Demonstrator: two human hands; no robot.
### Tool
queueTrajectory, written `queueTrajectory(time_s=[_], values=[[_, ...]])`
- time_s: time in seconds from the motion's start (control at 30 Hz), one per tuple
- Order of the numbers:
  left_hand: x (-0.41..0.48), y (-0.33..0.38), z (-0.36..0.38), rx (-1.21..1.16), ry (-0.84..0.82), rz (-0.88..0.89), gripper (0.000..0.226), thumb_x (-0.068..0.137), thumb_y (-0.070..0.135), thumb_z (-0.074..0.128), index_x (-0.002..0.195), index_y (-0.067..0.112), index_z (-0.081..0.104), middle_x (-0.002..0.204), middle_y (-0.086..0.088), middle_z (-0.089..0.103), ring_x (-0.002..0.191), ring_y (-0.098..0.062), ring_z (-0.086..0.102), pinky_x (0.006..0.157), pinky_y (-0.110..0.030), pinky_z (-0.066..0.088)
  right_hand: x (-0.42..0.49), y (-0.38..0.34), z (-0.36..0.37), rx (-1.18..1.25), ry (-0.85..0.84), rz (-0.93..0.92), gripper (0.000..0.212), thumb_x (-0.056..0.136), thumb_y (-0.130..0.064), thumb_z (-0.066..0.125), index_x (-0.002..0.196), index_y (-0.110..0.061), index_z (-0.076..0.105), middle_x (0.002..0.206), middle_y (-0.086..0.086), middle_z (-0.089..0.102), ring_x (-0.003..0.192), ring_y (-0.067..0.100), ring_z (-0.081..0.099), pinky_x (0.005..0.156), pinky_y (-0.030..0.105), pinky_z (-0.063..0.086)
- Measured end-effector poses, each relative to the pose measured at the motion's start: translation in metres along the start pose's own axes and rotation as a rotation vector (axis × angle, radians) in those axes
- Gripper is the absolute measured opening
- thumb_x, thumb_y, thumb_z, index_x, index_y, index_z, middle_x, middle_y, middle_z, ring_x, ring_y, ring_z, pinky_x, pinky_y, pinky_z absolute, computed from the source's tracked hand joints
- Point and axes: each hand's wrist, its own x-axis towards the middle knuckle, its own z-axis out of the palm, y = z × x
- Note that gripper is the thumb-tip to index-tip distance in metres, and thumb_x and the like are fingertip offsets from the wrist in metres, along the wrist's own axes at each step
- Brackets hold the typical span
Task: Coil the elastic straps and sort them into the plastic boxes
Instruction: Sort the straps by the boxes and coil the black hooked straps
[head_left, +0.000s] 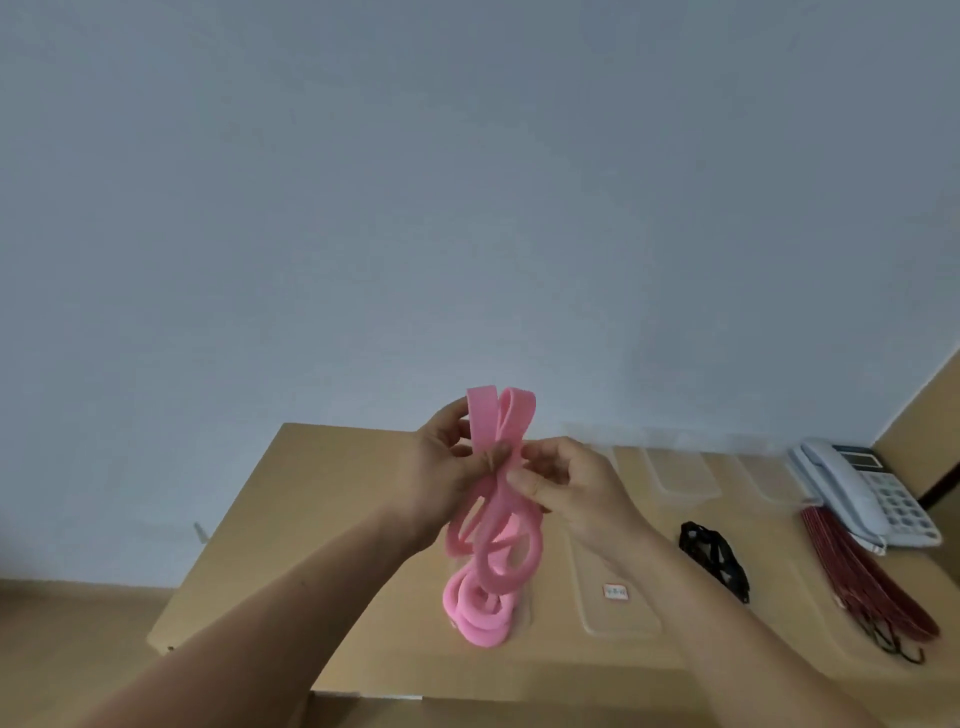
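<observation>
Left hand (441, 467) and right hand (571, 488) pinch pink strap (493, 525) near clear box (621, 616).

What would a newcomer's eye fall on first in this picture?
The bright pink strap, looped and pinched between the left hand and right hand at centre. Just below it lies a pile of coiled pink straps; dark red straps and a pale telephone sit on the table at the right.

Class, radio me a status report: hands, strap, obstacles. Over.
Left hand and right hand pinch pink strap, raised over table. Loops hang loose, not boxed. Nothing blocking clear box.
</observation>
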Motion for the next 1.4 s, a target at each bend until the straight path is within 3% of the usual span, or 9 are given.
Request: queueTrajectory(time_s=[0.27,0.37,0.43,0.53,0.83,1.03,1.17,1.3,1.4], values=[[0.028,-0.031,-0.021,-0.068,-0.115,-0.147,0.027,0.096,0.003,0.06,0.119,0.017,0.065,0.103,-0.024,0.064,0.085,-0.034,0.063,0.075,-0.049,0.053,0.018,0.031,0.027,-0.045,0.214,0.105,0.01,0.087,-0.017,0.072,0.087,-0.011,0.064,0.084,0.006,0.071,0.074,0.019,0.068,0.068,0.035,0.057],[0.043,-0.038,-0.038,-0.026,-0.021,-0.174,0.03,0.098,0.002,0.055,0.123,0.015,0.062,0.098,-0.018,0.059,0.083,-0.034,0.06,0.074,-0.054,0.055,0.023,0.048,0.027,0.02,0.323,0.152,0.011,0.089,-0.017,0.069,0.094,-0.008,0.064,0.091,0.011,0.073,0.081,0.027,0.071,0.073,0.043,0.058],[0.052,-0.045,-0.054,0.015,0.059,-0.191,0.032,0.098,0.002,0.054,0.127,0.012,0.058,0.097,-0.015,0.056,0.078,-0.03,0.061,0.06,-0.04,0.057,0.025,0.063,0.022,0.014,0.358,0.216,0.011,0.089,-0.015,0.07,0.096,-0.008,0.065,0.092,0.01,0.074,0.085,0.027,0.072,0.075,0.043,0.059],[0.058,-0.061,-0.073,0.082,0.103,-0.223,0.03,0.098,0.002,0.053,0.126,0.01,0.058,0.098,-0.015,0.056,0.067,-0.02,0.061,0.052,-0.028,0.052,0.03,0.089,0.021,-0.032,0.296,0.343,0.008,0.089,-0.012,0.069,0.095,-0.007,0.067,0.093,0.01,0.074,0.085,0.027,0.071,0.075,0.04,0.059],[0.046,-0.101,-0.077,0.152,0.006,-0.411,0.032,0.099,0.008,0.056,0.129,0.02,0.059,0.101,-0.014,0.063,0.068,-0.021,0.066,0.055,-0.032,0.054,0.06,0.159,0.045,-0.009,0.164,0.586,0.003,0.089,-0.003,0.064,0.091,-0.005,0.066,0.093,0.014,0.072,0.077,0.022,0.069,0.064,0.026,0.054],[0.05,-0.108,-0.052,0.19,-0.015,-0.486,0.031,0.098,0.008,0.057,0.124,0.024,0.059,0.093,-0.009,0.066,0.065,-0.017,0.067,0.054,-0.032,0.054,0.076,0.193,0.042,-0.297,0.065,0.542,0.006,0.089,-0.015,0.062,0.09,-0.018,0.068,0.09,-0.004,0.071,0.086,0.016,0.066,0.078,0.029,0.052],[0.052,-0.113,-0.036,0.181,0.017,-0.522,0.03,0.097,0.007,0.056,0.119,0.027,0.06,0.091,-0.009,0.067,0.064,-0.017,0.066,0.052,-0.032,0.052,0.074,0.201,0.037,-0.393,0.0,0.529,0.008,0.089,-0.029,0.063,0.093,-0.022,0.061,0.087,-0.011,0.065,0.077,0.006,0.06,0.067,0.022,0.045],[0.056,-0.116,-0.016,0.198,0.011,-0.556,0.034,0.097,0.005,0.055,0.128,0.02,0.057,0.09,-0.01,0.067,0.064,-0.016,0.065,0.051,-0.03,0.05,0.072,0.197,0.025,-0.383,-0.051,0.511,0.006,0.089,-0.028,0.062,0.089,-0.022,0.06,0.085,-0.009,0.063,0.083,0.014,0.061,0.068,0.025,0.043],[0.063,-0.114,0.003,0.19,-0.014,-0.56,0.035,0.098,0.005,0.055,0.13,0.019,0.056,0.096,-0.012,0.067,0.07,-0.018,0.065,0.054,-0.028,0.051,0.068,0.176,0.004,-0.188,0.062,0.404,0.029,0.098,-0.037,0.054,0.078,-0.017,0.061,0.075,-0.004,0.062,0.072,0.016,0.056,0.064,0.028,0.041]])
